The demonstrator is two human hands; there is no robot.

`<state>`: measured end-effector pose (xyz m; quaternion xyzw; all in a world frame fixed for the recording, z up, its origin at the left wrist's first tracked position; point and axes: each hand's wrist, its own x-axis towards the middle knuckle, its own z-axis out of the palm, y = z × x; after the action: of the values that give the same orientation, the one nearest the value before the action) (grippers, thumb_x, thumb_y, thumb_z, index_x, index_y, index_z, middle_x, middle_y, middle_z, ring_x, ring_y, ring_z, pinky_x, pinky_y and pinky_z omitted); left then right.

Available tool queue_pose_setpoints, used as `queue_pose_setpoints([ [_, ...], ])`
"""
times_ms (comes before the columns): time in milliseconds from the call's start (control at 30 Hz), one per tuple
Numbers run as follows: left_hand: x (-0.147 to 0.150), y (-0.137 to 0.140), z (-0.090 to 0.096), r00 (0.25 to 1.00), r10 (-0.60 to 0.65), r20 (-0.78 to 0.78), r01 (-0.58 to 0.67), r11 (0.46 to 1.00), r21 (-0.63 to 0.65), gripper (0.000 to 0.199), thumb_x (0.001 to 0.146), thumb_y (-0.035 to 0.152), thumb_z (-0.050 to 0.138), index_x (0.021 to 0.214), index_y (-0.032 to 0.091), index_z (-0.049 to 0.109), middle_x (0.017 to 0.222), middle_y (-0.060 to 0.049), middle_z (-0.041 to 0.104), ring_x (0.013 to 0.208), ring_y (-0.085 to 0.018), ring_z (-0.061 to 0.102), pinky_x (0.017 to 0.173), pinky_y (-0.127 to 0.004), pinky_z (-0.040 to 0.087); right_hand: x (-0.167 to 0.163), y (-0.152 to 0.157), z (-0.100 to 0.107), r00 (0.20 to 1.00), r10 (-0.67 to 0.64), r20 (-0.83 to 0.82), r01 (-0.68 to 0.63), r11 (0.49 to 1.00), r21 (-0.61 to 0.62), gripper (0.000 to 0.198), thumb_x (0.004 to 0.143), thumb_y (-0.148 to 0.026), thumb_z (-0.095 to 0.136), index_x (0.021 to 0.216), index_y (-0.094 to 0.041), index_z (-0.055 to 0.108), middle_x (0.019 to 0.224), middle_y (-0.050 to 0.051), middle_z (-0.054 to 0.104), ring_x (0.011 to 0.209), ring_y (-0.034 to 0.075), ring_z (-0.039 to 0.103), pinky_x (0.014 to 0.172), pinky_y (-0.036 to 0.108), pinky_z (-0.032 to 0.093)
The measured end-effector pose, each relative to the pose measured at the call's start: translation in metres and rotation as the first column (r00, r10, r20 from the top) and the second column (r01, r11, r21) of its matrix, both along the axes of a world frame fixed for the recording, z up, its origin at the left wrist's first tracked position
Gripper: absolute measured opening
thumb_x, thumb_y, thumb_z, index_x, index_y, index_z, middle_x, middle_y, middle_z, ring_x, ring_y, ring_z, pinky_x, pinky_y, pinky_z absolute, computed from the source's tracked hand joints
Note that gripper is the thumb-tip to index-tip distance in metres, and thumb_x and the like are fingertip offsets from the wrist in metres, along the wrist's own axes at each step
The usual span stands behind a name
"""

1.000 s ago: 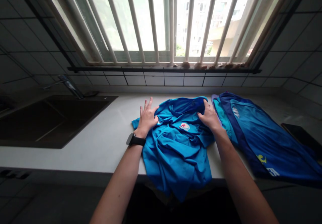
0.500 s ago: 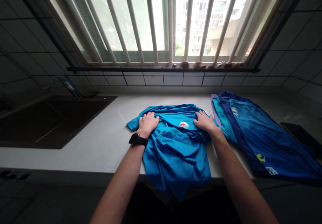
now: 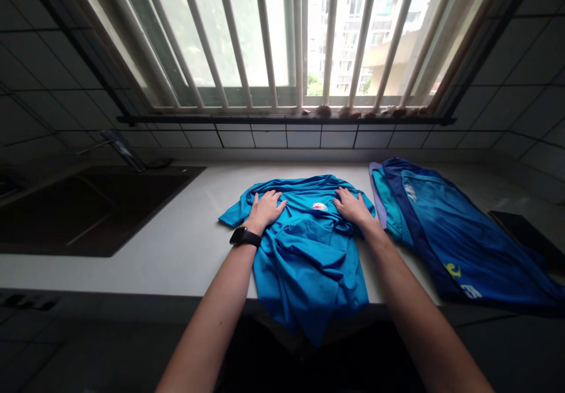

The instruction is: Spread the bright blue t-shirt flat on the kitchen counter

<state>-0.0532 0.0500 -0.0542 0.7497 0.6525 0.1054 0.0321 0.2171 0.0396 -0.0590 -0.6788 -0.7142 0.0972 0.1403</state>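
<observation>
Blue shirt (image 3: 309, 257) is now hiding its darker inside; left hand (image 3: 265, 208) and right hand (image 3: 352, 206) are resting wide-fingered on it, seemingly pinning the still-wrinkly cloth.

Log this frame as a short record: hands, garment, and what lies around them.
Left hand: spread on the blue shirt, black watch at the wrist
Right hand: on the shirt, right of its emblem
Shirt: rumpled, lower end over the counter edge
Shirt's right: clothes pile, dark flat object
Shirt's left: dark sink
</observation>
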Motion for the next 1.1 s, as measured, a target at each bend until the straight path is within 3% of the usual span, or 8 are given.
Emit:
queue_pose_setpoints([
  [67, -0.001, -0.001, 0.000, 1.000, 0.006, 0.006, -0.006, 1.000, 0.015, 0.050, 0.101, 0.038, 0.050, 0.144, 0.015, 0.061, 0.158, -0.019, 0.051, 0.149, -0.034, 0.046, 0.127, -0.057, 0.026, 0.002, -0.003, 0.004, 0.998, 0.026, -0.050, -0.021, 0.995, 0.095, 0.048, 0.100, -0.023, 0.047, 0.147, -0.017, 0.058, 0.160, 0.015, 0.050, 0.151, 0.031, 0.043, 0.127, 0.055, 0.027],
  [167, -0.007, -0.004, 0.002, 0.971, -0.224, 0.085, 0.221, 0.975, 0.037, 0.046, 0.095, 0.041, 0.057, 0.133, 0.018, 0.069, 0.151, -0.015, 0.059, 0.139, -0.031, 0.057, 0.121, -0.045, 0.040, 0.008, -0.011, 0.014, 0.955, 0.255, -0.152, -0.228, 0.958, 0.173, 0.047, 0.090, -0.016, 0.052, 0.134, -0.020, 0.068, 0.144, 0.010, 0.067, 0.136, 0.026, 0.059, 0.121, 0.042, 0.040],
  [300, -0.011, -0.006, 0.001, 0.906, -0.386, 0.174, 0.396, 0.918, -0.022, 0.047, 0.091, 0.051, 0.061, 0.127, 0.022, 0.072, 0.148, -0.010, 0.064, 0.139, -0.028, 0.056, 0.119, -0.037, 0.043, 0.016, -0.017, 0.018, 0.892, 0.403, -0.204, -0.416, 0.909, -0.021, 0.068, 0.069, -0.010, 0.062, 0.136, -0.022, 0.068, 0.147, 0.008, 0.064, 0.138, 0.029, 0.058, 0.119, 0.041, 0.043],
  [367, -0.009, -0.006, -0.001, 0.931, -0.328, 0.163, 0.339, 0.940, -0.046, 0.051, 0.092, 0.051, 0.059, 0.132, 0.022, 0.069, 0.153, -0.011, 0.059, 0.142, -0.028, 0.054, 0.120, -0.038, 0.041, 0.019, -0.015, 0.014, 0.918, 0.347, -0.193, -0.365, 0.928, -0.070, 0.079, 0.065, -0.006, 0.062, 0.143, -0.023, 0.063, 0.153, 0.009, 0.060, 0.142, 0.032, 0.053, 0.121, 0.045, 0.040],
  [500, -0.005, -0.006, -0.001, 0.972, -0.211, 0.100, 0.219, 0.973, -0.071, 0.052, 0.096, 0.050, 0.054, 0.139, 0.023, 0.064, 0.159, -0.010, 0.053, 0.147, -0.030, 0.049, 0.124, -0.044, 0.036, 0.026, -0.009, 0.006, 0.990, 0.097, -0.105, -0.087, 0.991, 0.101, 0.082, 0.070, -0.001, 0.055, 0.149, -0.021, 0.056, 0.157, 0.013, 0.054, 0.146, 0.034, 0.048, 0.124, 0.056, 0.032],
  [633, -0.004, -0.008, 0.000, 0.993, -0.111, 0.042, 0.114, 0.989, -0.089, 0.055, 0.099, 0.050, 0.051, 0.147, 0.023, 0.058, 0.164, -0.012, 0.045, 0.152, -0.034, 0.040, 0.125, -0.053, 0.030, 0.036, -0.005, 0.005, 0.981, -0.166, -0.105, 0.187, 0.953, 0.239, 0.068, 0.076, 0.001, 0.051, 0.140, -0.016, 0.061, 0.144, 0.018, 0.062, 0.134, 0.032, 0.058, 0.117, 0.048, 0.042],
  [900, -0.011, -0.007, 0.001, 0.987, -0.158, 0.025, 0.157, 0.986, 0.049, 0.035, 0.097, 0.035, 0.055, 0.123, 0.020, 0.073, 0.131, -0.013, 0.068, 0.119, -0.028, 0.066, 0.105, -0.039, 0.052, 0.047, 0.001, -0.005, 0.994, -0.002, -0.111, 0.014, 0.994, 0.105, 0.060, 0.069, -0.004, 0.060, 0.127, -0.016, 0.068, 0.126, 0.013, 0.069, 0.118, 0.026, 0.065, 0.104, 0.031, 0.050],
  [1100, -0.012, -0.006, 0.006, 0.997, -0.077, 0.032, 0.071, 0.988, 0.138, 0.030, 0.097, 0.020, 0.048, 0.104, 0.023, 0.078, 0.114, -0.009, 0.075, 0.107, -0.026, 0.071, 0.096, -0.036, 0.053, 0.058, -0.005, -0.001, 0.930, -0.320, -0.184, 0.364, 0.872, 0.326, 0.052, 0.076, -0.002, 0.052, 0.122, -0.015, 0.071, 0.125, 0.022, 0.064, 0.112, 0.033, 0.065, 0.100, 0.043, 0.050],
])
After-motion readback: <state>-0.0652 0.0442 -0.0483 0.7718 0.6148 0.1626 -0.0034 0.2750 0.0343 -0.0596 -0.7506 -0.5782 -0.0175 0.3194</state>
